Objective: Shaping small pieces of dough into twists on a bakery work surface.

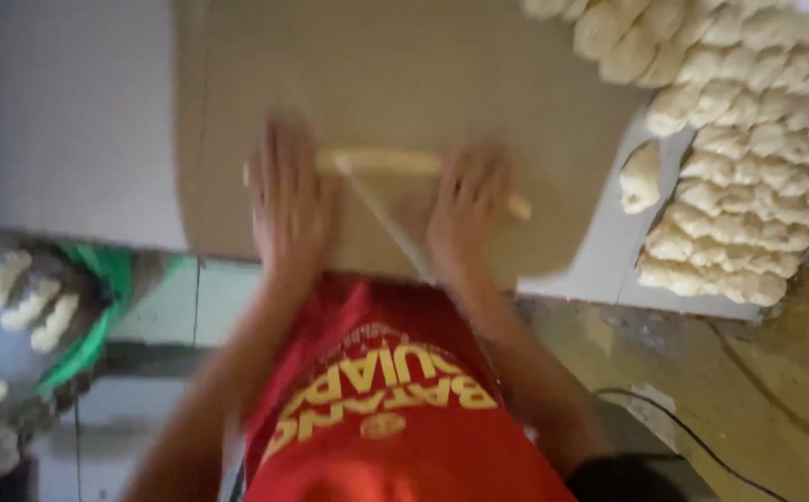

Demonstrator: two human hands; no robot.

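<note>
2 flat hands, left (288, 200) & right (467, 209), grip wide, on pale soft dough rope (381, 163) w/ smooth brown board (404, 74)

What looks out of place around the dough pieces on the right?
One twisted dough piece lies alone on the pale surface, apart from the packed rows of twisted dough pieces beside it. Otherwise nothing stands out: the left hand and right hand press flat on a dough rope on the brown board.
</note>
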